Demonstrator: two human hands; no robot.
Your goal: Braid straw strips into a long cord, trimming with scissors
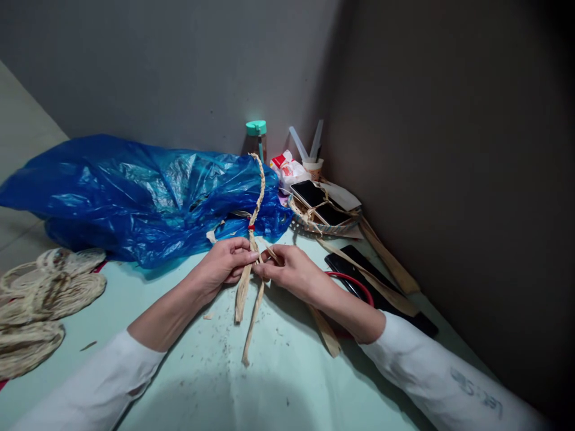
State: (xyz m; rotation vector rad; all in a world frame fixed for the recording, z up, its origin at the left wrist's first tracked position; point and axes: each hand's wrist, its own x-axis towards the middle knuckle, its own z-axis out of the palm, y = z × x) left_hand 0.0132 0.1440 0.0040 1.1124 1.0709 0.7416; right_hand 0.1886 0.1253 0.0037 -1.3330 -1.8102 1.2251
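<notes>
A tan braid of dried plant strips (pixel 257 203) runs up from between my hands, with a small red band (pixel 251 228) around it. My left hand (pixel 227 263) is closed in a pinch on the braid's strands just below that band. Beside it, my right hand (pixel 285 265) pinches a strand at the right side of the braid, fingertips nearly meeting the left thumb. Two loose strand ends (pixel 242 299) hang below the hands over the pale green table cover (pixel 202 383). The braid's upper end lies over a blue plastic bag (pixel 148 185).
Coiled braided bundles (pixel 54 293) lie at the left. Toward the back right are a teal-lidded bottle (pixel 256 129), a cup (pixel 313 167) with plastic sticks, and a basket (pixel 309 222) with a phone (pixel 314 200). Red-handled scissors (pixel 366 292), partly hidden, and dried strips (pixel 390 263) lie right. Walls stand behind.
</notes>
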